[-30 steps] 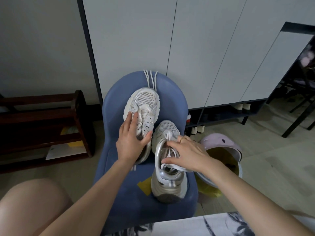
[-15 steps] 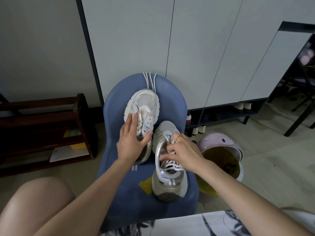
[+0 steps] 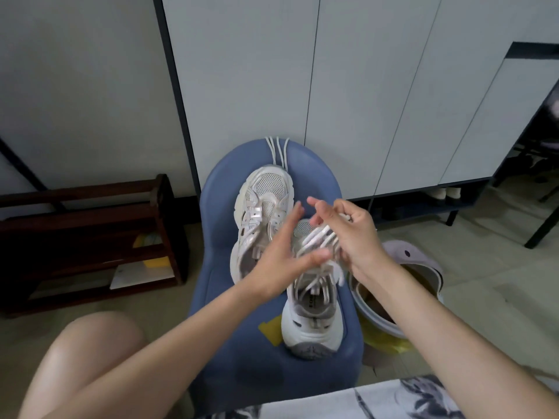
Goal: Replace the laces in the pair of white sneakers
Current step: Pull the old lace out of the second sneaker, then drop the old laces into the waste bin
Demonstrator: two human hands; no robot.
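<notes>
Fingers (image 3: 325,207) of my right hand (image 3: 351,237) curl round the limp lace (image 3: 317,237) above the near sneaker (image 3: 311,313) on the blue chair (image 3: 217,237); left hand (image 3: 281,258) spread wide, empty. Soft cord slips, so I'd pinch near the eyelets

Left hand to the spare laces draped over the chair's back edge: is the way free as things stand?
Probably yes. The left hand is open and holds nothing. The spare laces lie exposed on the blue chair, beyond the far sneaker; reaching over that shoe looks unobstructed.
</notes>
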